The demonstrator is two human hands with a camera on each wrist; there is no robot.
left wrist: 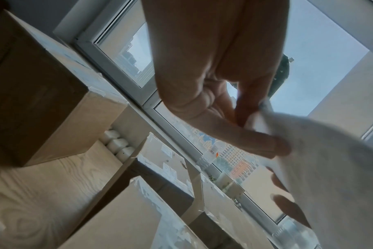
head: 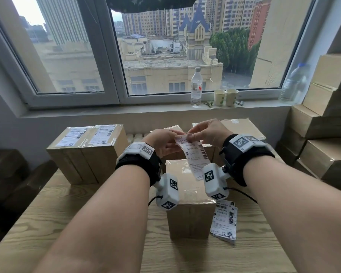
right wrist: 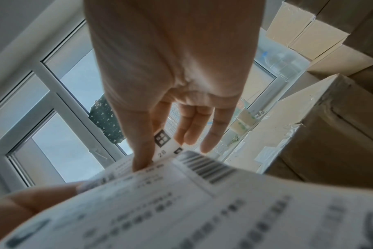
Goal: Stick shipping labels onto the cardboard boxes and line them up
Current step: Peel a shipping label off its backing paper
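While pinching the top edge of one shipping label (head: 193, 154) between thumb and fingers, left hand (head: 162, 143) and right hand (head: 207, 132) raised over the tabletop (head: 67, 223), both closed on the paper. Label hanging printed side toward the head camera, above a small unlabelled cardboard box (head: 189, 198). Spare labels (head: 223, 221) stacked just right of that box. Two labelled boxes (head: 89, 150) side by side, back left. Bottle (head: 196, 86) and paper cups (head: 225, 97) on the windowsill.
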